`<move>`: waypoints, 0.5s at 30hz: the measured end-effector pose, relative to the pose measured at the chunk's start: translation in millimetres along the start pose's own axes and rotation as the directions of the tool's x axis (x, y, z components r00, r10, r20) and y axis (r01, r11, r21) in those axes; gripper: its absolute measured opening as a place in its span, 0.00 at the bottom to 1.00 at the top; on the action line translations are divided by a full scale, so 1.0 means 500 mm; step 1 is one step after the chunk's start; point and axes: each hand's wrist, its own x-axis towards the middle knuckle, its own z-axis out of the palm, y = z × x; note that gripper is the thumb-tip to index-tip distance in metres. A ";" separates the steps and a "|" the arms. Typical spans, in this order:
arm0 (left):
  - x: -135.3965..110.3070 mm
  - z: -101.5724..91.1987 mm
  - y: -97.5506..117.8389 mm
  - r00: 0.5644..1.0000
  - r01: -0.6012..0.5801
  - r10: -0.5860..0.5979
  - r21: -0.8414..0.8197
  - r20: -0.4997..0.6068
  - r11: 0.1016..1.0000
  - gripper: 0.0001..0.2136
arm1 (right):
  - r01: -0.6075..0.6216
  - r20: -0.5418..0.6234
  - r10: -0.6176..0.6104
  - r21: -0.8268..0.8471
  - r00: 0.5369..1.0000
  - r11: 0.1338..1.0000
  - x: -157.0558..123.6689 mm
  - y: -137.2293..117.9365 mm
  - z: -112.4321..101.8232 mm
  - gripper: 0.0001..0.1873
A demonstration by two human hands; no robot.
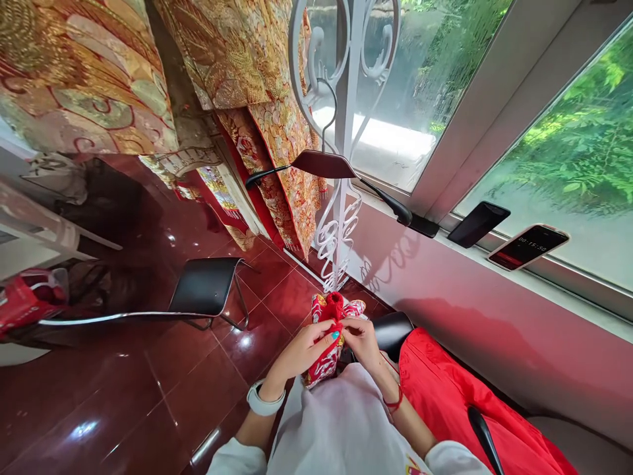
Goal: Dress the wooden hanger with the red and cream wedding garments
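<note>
A red embroidered cloth piece (322,371) with white and gold patterning rests at my lap, with a bunched red part (335,305) at its far end. My left hand (309,348) is closed on its red fabric from the left, thumb and fingers pinched together. From the other side my right hand (363,341) pinches the same fabric, and the fingertips of both hands nearly meet. What exactly lies between the fingertips is too small to make out.
Embroidered gold garments (232,53) hang at the upper left, near a white scrolled stand (341,132) with a dark hanger (324,163). A black chair (202,287) stands left. Two phones, one black (479,223), one showing a timer (529,247), lean on the sill. Red cloth (455,389) lies right.
</note>
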 end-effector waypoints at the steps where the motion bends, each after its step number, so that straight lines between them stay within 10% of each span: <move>1: 0.000 0.001 0.001 1.000 -0.003 0.003 -0.002 0.010 1.000 0.18 | 0.051 0.022 -0.050 -0.050 0.999 0.997 0.000 -0.003 -0.005 0.19; 9: 0.012 0.010 0.006 0.999 0.006 -0.004 -0.040 0.038 0.999 0.22 | 0.315 0.265 -0.228 -0.356 0.937 0.880 -0.015 -0.006 -0.050 0.22; 15: 0.015 0.019 0.013 0.998 -0.042 0.040 -0.047 -0.055 0.998 0.20 | 0.018 0.150 0.008 -0.172 0.989 0.985 -0.021 -0.019 -0.029 0.20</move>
